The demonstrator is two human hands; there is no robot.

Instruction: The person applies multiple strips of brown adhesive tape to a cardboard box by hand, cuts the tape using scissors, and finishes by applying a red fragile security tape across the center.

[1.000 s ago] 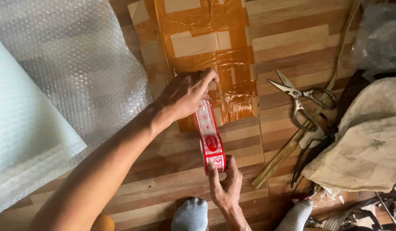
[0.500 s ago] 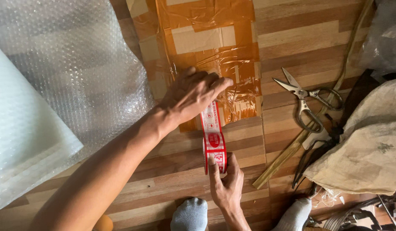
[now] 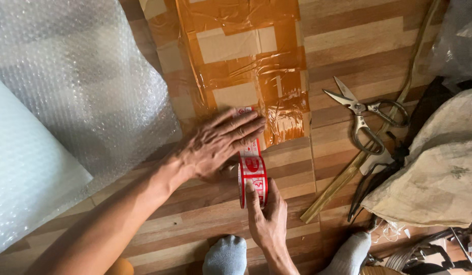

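Head view, looking down at a wooden plank floor (image 3: 205, 224).

Flat cardboard parcel (image 3: 241, 66), wrapped in brown glossy tape, lies on the floor at top centre. A strip of red-and-white printed tape (image 3: 252, 163) runs from its near edge down to the tape roll (image 3: 253, 186), which stands on edge just below the parcel.

Left hand (image 3: 215, 145): fingers (image 3: 246, 127) spread flat, palm down, pressing the tape end onto the parcel's lower edge. Not gripping anything.

Right hand (image 3: 266, 216): comes up from below, forefinger laid on the roll's outer face, the rest curled round it as far as can be seen; the far side of the grip is hidden, so how firmly it clasps is uncertain.

Handling, as a judgement: the tape is thin, light, limp and sticky on one face, and would likely wrinkle or fold onto itself if slack. Best held by the stiff roll, not the free strip. The parcel looks light and rigid; its taped skin is slick.

Around: bubble wrap roll (image 3: 78, 102) at left, just beside the parcel. Scissors (image 3: 360, 114) open on the floor to the right, well apart from the hands. Pale woven sack (image 3: 439, 168) at far right. A yellowish stick (image 3: 348, 175) lies slantwise. Two grey-socked feet (image 3: 225, 257) at bottom.
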